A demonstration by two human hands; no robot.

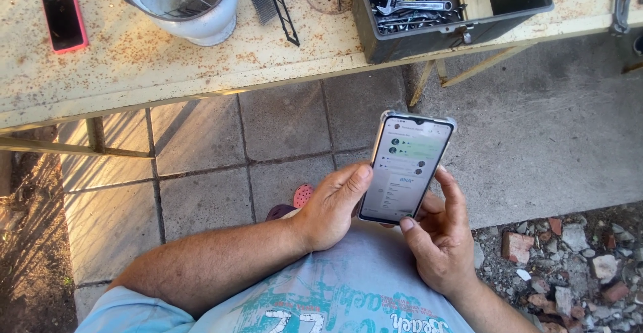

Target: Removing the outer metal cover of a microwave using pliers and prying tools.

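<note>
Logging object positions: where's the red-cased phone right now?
Head view, far upper left: the red-cased phone lies screen-up on the rusty table, left of the metal bucket.

A smartphone (406,169) sits between the left hand (333,207) and the right hand (439,239), above the paved floor (281,125). Beyond them runs the tabletop (134,58): a second phone (63,18) lies at its left, a metal pot (182,4) right of that, then a toolbox (449,12) with wrenches (412,5) inside. Rubble (569,253) lies on the ground at right.
</note>
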